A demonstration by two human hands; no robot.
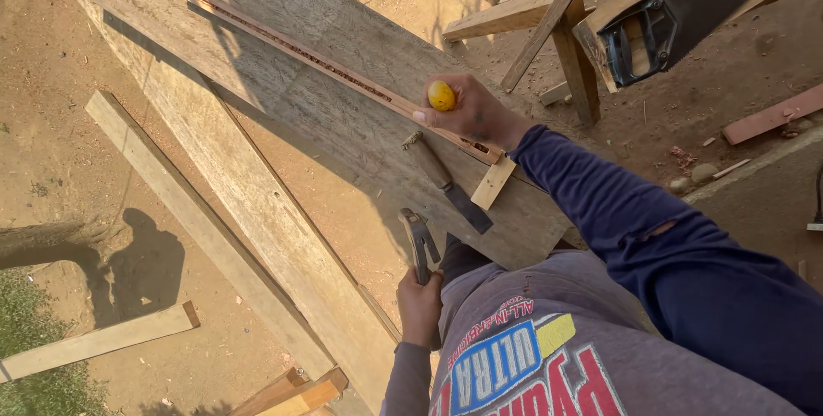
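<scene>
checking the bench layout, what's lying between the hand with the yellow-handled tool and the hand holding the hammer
In the head view, a chisel lies on the plank between the right hand and the left hand, beside a small wood offcut.

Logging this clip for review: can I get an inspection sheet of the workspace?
Surface: wide rough plank, sunlit, lying slantwise over the dirt.
Job's things: thin grooved strip along the plank; yellow tool at its near end; hammer.
Clutter: chisel and small block on the plank.
Grippers: right hand closed on the yellow tool; left hand closed on the hammer, below the plank's edge.
Cables: nothing seen.
Surroundings: saw on a wooden trestle; loose boards on bare ground; grass at lower left.
</scene>
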